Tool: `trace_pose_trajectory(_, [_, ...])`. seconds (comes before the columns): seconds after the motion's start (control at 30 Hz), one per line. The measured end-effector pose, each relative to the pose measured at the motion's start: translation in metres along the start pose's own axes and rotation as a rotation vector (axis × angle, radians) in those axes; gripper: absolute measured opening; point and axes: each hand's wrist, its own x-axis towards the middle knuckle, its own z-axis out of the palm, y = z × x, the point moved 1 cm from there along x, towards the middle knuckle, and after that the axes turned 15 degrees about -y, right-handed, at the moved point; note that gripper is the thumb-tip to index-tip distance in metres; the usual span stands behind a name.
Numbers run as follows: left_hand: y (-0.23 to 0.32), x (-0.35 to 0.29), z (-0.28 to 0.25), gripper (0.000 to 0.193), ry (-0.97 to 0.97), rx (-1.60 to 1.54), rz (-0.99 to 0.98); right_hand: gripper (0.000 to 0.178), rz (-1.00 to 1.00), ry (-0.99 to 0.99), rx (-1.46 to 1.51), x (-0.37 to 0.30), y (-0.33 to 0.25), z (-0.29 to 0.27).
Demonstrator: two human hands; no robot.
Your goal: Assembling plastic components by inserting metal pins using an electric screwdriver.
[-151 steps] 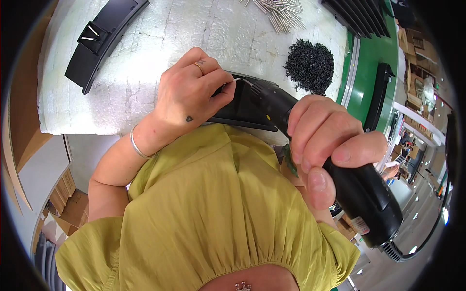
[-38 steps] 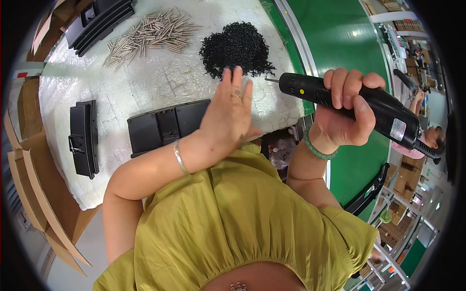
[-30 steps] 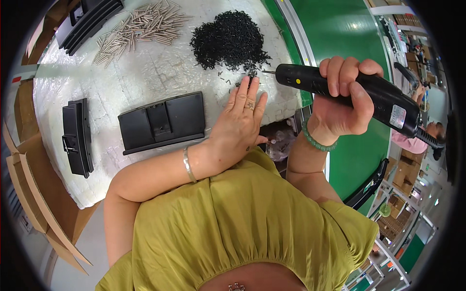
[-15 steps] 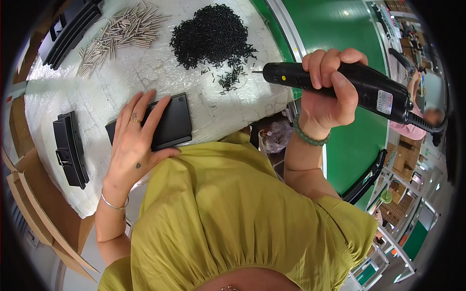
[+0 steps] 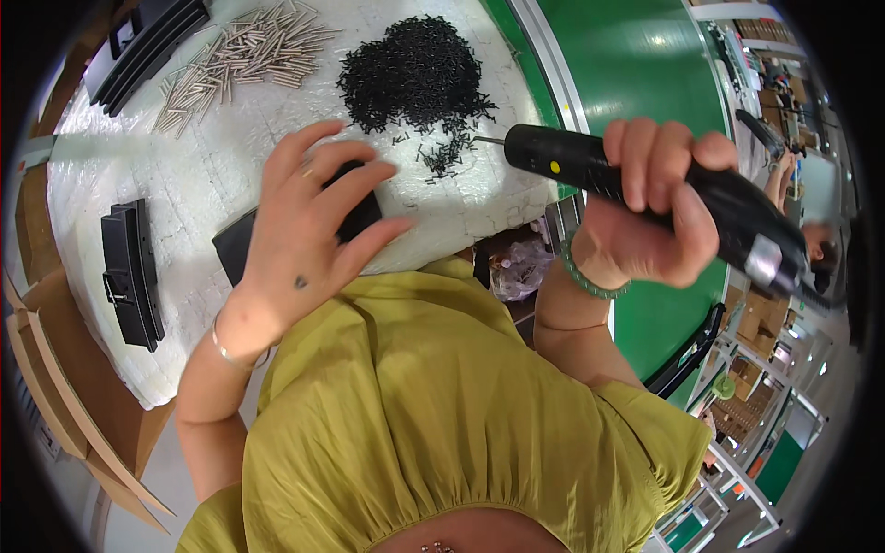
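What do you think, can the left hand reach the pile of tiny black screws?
Probably yes: the left hand looks empty, and only white, film-covered tabletop shows between it and the pile.

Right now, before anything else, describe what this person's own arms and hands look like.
Both arms come out of short yellow-green sleeves, and both hands are ungloved. The left hand has a thin ring on one finger and a small dark mark on its back; a silver-coloured bangle circles that wrist. Above the right hand, a green beaded bracelet circles the wrist.
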Motion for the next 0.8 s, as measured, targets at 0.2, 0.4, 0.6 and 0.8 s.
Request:
trace_pose_trajectory(0.2, [0.005, 0.036, 0.002, 0.017, 0.201, -0.031, 0.158, 0.030, 0.052, -0.332, 0.086, 0.015, -0.018, 0.030])
trace_pose_trajectory(0.4, [-0.001, 0.022, 0.004, 0.015, 0.313, -0.138, 0.156, 0.030, 0.061, -0.364, 0.134, 0.018, -0.022, 0.040])
trace_pose_trajectory(0.6, [-0.010, 0.012, 0.002, 0.024, 0.368, -0.139, 0.302, 0.030, 0.056, -0.402, 0.163, 0.025, -0.019, 0.046])
trace_pose_trajectory(0.8, [-0.007, 0.007, 0.000, 0.033, 0.377, -0.187, 0.274, 0.030, 0.058, -0.417, 0.165, 0.027, -0.017, 0.050])
